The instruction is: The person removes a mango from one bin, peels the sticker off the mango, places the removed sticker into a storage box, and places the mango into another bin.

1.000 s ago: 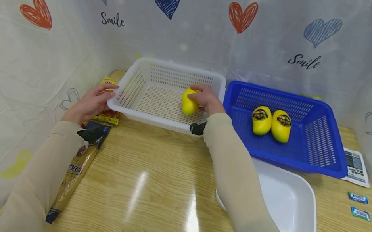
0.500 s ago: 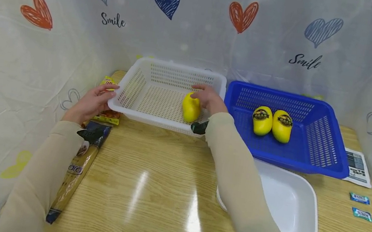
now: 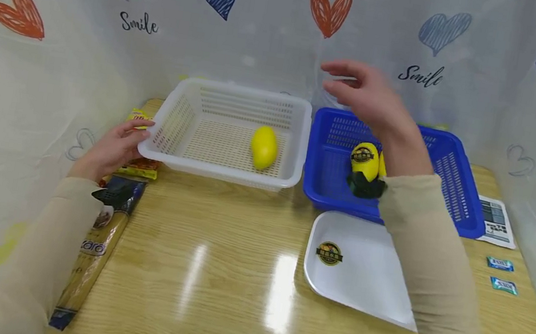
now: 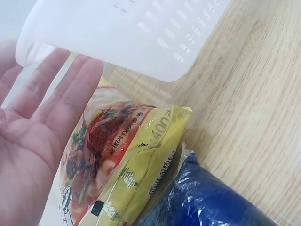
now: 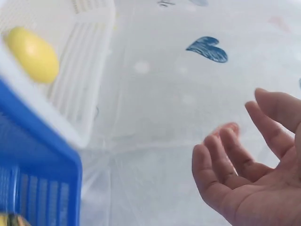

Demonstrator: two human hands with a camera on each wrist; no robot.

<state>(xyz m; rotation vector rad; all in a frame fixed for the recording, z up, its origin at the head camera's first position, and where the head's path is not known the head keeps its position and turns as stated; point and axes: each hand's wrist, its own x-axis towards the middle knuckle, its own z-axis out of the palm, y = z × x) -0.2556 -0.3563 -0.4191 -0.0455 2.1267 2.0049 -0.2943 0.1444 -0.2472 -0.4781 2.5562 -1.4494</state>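
One yellow mango (image 3: 264, 148) lies inside the white perforated basket (image 3: 215, 171), with no hand on it. My left hand (image 3: 115, 147) is at the left rim of that basket; in the left wrist view its nearly straight fingers (image 4: 61, 89) reach up to the rim's underside. Raised over the blue basket (image 3: 314, 188) is my right hand (image 3: 369, 98), fingers loosely bent and nothing between them. In the blue basket sits a mango (image 3: 363, 153) with a dark label, and the right forearm mostly covers another one beside it.
A white tray (image 3: 356, 272) with a round dark label (image 3: 329, 253) lies before the blue basket. At right are a printed packet (image 3: 497, 222) and two small wrapped pieces (image 3: 500, 264). A yellow food bag (image 4: 127, 155) and a long brown packet (image 3: 93, 256) lie at left.
My right hand has let go of the mango in the white basket and moved up and right over the blue basket. The left hand stays at the rim; the view has shifted slightly.
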